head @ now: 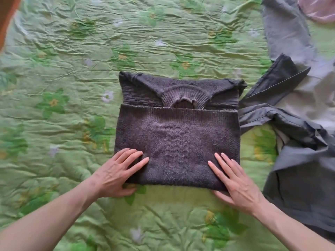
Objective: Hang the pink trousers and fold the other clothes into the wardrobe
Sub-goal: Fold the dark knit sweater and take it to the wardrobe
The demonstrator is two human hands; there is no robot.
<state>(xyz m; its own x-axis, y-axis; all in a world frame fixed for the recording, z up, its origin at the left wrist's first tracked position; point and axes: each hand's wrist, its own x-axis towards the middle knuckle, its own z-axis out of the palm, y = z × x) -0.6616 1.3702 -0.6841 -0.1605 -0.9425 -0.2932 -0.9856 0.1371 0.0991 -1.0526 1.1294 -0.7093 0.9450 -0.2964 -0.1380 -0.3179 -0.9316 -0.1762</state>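
Note:
A dark purple-grey knitted sweater [176,134] lies folded into a rectangle on the green floral bedspread [72,69], its ribbed collar showing at the far side. My left hand [118,173] grips the near left corner of the sweater, fingers on top and thumb under the edge. My right hand [235,182] holds the near right corner the same way. A bit of pink fabric [316,9] shows at the top right corner, partly cut off by the frame.
Grey trousers or similar grey clothes [299,124] lie crumpled and spread along the right side of the bed, touching the sweater's right edge. An orange-brown edge [7,17] shows at the top left.

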